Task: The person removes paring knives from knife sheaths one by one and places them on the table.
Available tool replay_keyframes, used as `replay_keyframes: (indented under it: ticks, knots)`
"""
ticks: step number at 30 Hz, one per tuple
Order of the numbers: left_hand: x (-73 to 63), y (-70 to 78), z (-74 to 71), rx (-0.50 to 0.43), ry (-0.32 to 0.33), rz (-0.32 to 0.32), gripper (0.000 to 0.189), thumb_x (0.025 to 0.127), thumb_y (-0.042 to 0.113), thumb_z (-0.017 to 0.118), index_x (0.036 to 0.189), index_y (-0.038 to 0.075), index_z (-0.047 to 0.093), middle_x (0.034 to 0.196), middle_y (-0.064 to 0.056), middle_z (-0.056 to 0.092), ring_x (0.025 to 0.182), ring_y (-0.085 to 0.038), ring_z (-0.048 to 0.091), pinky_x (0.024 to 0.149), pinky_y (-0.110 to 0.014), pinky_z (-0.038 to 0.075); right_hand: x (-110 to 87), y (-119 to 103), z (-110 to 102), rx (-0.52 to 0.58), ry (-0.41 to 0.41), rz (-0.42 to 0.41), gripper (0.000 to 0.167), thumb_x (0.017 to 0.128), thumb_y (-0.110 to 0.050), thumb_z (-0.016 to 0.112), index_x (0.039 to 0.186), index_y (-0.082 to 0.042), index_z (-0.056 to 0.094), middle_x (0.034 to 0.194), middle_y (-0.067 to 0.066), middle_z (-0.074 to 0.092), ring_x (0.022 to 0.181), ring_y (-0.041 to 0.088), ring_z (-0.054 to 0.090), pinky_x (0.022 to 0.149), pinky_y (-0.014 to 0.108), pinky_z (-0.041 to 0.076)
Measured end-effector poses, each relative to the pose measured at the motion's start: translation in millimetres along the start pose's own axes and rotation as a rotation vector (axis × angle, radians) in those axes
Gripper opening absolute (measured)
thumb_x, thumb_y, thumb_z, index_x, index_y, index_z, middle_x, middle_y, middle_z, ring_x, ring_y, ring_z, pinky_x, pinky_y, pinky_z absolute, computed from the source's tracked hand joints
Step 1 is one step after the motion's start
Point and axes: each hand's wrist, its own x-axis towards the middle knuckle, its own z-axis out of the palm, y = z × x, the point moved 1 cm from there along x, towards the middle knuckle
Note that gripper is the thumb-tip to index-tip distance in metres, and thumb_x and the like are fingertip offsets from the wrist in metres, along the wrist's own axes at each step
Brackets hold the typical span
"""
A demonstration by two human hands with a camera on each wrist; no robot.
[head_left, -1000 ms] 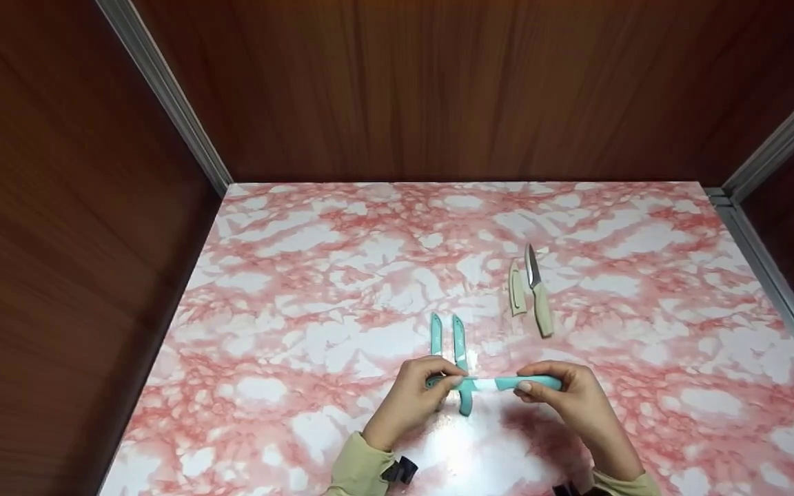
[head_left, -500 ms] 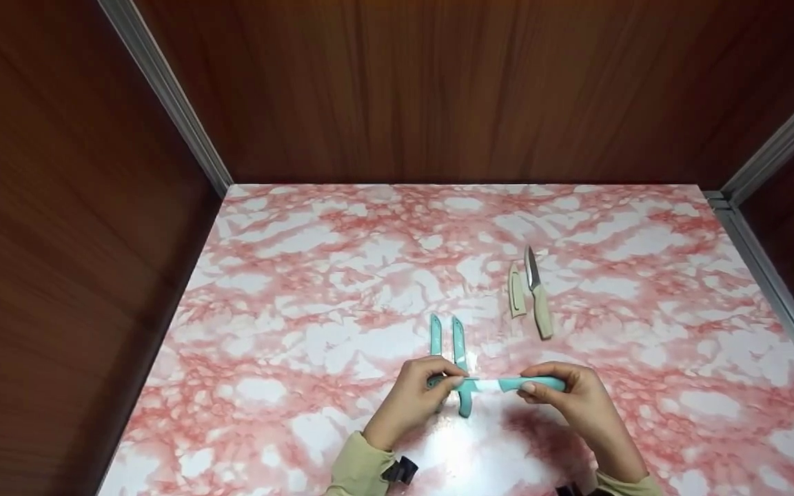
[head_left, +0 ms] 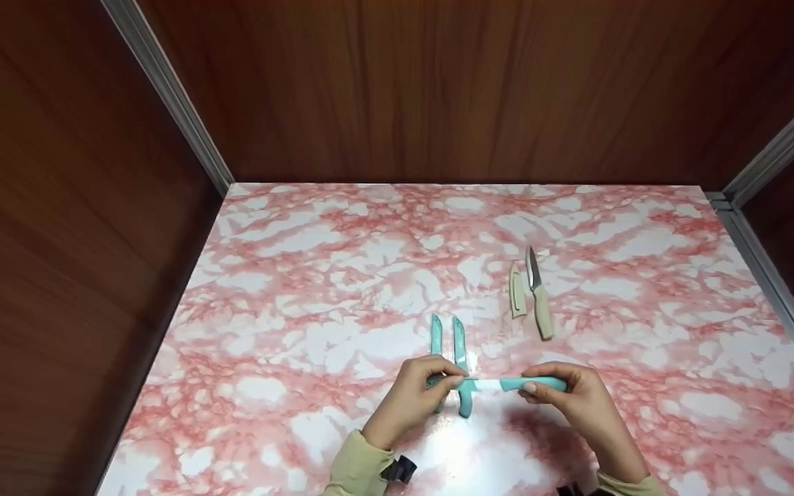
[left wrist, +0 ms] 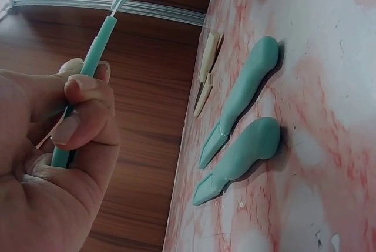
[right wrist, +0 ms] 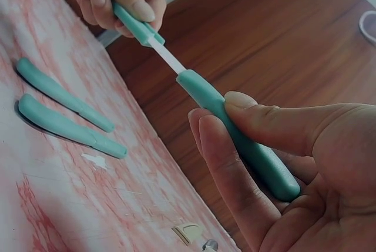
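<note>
My left hand [head_left: 414,393] pinches a teal knife sheath [left wrist: 97,46] between thumb and fingers. The handle of a teal knife [right wrist: 258,152] lies in my right hand [head_left: 573,396], gripped by thumb and fingertips. Sheath and handle are held in line above the table. Between them a short stretch of bare blade [right wrist: 167,56] shows; its tip is hidden inside the sheath. Two more teal knives, one [left wrist: 249,81] beside the other [left wrist: 249,149], lie sheathed on the table, partly behind my left hand in the head view.
A beige-handled knife [head_left: 542,313] with a bare blade lies farther back to the right, its beige sheath [head_left: 517,293] next to it. The tabletop [head_left: 287,275] is red-and-white marbled. Dark wood panels [head_left: 424,89] with metal edging stand around it.
My right hand has shifted very slightly to the right with the knife handle, so a little more blade shows. My left hand and the knives on the table stay in place.
</note>
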Motion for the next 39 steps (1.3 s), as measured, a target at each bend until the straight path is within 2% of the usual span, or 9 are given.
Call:
replay_keyframes:
  ticks: [3,8,11,15,21,28,31,39]
  knots:
    - [1.0,-7.5,1.1,-0.008,-0.002,-0.010,0.016,0.095,0.008,0.059,0.104,0.003,0.070,0.101,-0.009,0.066,0.093,-0.017,0.062,0.084,-0.029,0.051,0.2,0.4,-0.5,0.000,-0.010,-0.003,0.033,0.083,-0.002,0.072,0.108,0.018,0.061,0.097,0.028,0.066,0.082,0.029,0.070,0.076,0.040,0.057]
    - [3.1,-29.2,4.7,0.007,-0.003,-0.030,0.017,0.095,0.017,0.059,0.105,0.010,0.071,0.101,-0.001,0.066,0.094,-0.012,0.061,0.085,-0.027,0.050,0.0,0.9,-1.6,-0.007,-0.026,-0.024,0.032,0.084,-0.001,0.071,0.108,0.018,0.061,0.094,0.022,0.068,0.082,0.027,0.070,0.075,0.039,0.057]
    - [3.5,-34.1,4.7,0.018,-0.012,-0.027,0.017,0.094,0.022,0.059,0.104,0.015,0.071,0.100,0.004,0.065,0.094,-0.010,0.060,0.084,-0.026,0.050,-0.3,0.4,-2.1,-0.032,-0.038,-0.028,0.031,0.084,-0.002,0.071,0.108,0.017,0.062,0.092,0.022,0.068,0.080,0.025,0.070,0.073,0.038,0.057]
    - [3.5,-35.8,3.9,0.019,-0.025,-0.023,0.016,0.094,0.024,0.060,0.103,0.018,0.072,0.100,0.006,0.065,0.094,-0.009,0.061,0.084,-0.026,0.051,0.1,-0.8,-2.9,-0.075,-0.062,-0.027,0.031,0.084,-0.004,0.072,0.107,0.015,0.064,0.090,0.024,0.068,0.077,0.023,0.069,0.071,0.035,0.058]
    - [5.1,-35.1,3.5,0.031,-0.024,-0.003,0.016,0.094,0.022,0.061,0.103,0.016,0.072,0.099,0.007,0.066,0.093,-0.008,0.061,0.083,-0.025,0.051,3.5,-2.0,-3.3,-0.121,-0.093,-0.052,0.027,0.082,-0.004,0.074,0.102,0.012,0.067,0.086,0.025,0.066,0.071,0.016,0.066,0.065,0.030,0.056]
    - [5.5,-35.0,6.0,0.040,-0.014,0.014,0.019,0.093,0.020,0.062,0.104,0.010,0.073,0.098,0.007,0.066,0.090,-0.007,0.062,0.080,-0.023,0.052,8.4,-2.5,-3.1,-0.175,-0.141,-0.077,0.022,0.082,-0.006,0.075,0.098,0.009,0.069,0.077,0.014,0.067,0.064,0.009,0.060,0.056,0.025,0.052]
    - [4.9,-35.4,7.0,0.037,-0.012,0.015,0.019,0.093,0.019,0.062,0.104,0.008,0.073,0.096,0.006,0.067,0.089,-0.007,0.062,0.080,-0.023,0.052,8.5,-1.6,-3.8,-0.196,-0.182,-0.090,0.021,0.084,-0.007,0.073,0.099,0.008,0.069,0.079,0.012,0.068,0.066,0.008,0.061,0.058,0.027,0.054]
    - [3.6,-36.5,8.0,0.038,-0.005,0.019,0.019,0.093,0.019,0.063,0.103,0.007,0.073,0.095,0.006,0.067,0.089,-0.007,0.062,0.079,-0.023,0.052,6.6,0.0,-3.7,-0.211,-0.239,-0.088,0.023,0.086,-0.009,0.071,0.103,0.005,0.069,0.092,0.019,0.068,0.073,0.012,0.063,0.065,0.033,0.057]
